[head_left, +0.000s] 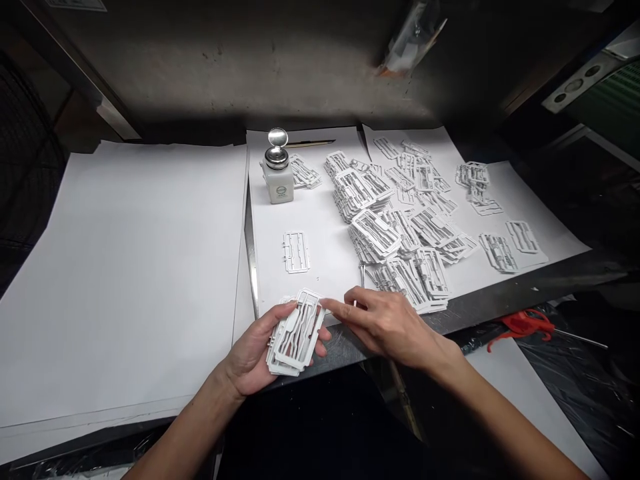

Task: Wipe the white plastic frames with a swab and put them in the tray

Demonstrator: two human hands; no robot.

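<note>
Reaching in from the bottom edge with bare forearms and both hands. Grasping a small stack of thin white plastic frames with wavy inner strips (297, 337) in the left hand (254, 353), bottom centre. Touching its upper right corner with the extended index finger of the right hand (393, 323), other fingers curled beside a slim silver metal tool (363, 275); cannot tell whether gripping it. Just above, lying alone on white paper (270, 287) over the dark metal bench (475, 305), a single white plastic frame (297, 252). Farther up, a squarish white bottle with a raised silver lid (281, 185). Heaped right of centre, overlapping piles of similar white frames (375, 233). At lower right, a red plastic tool with a thin metal rod (527, 325).
</note>
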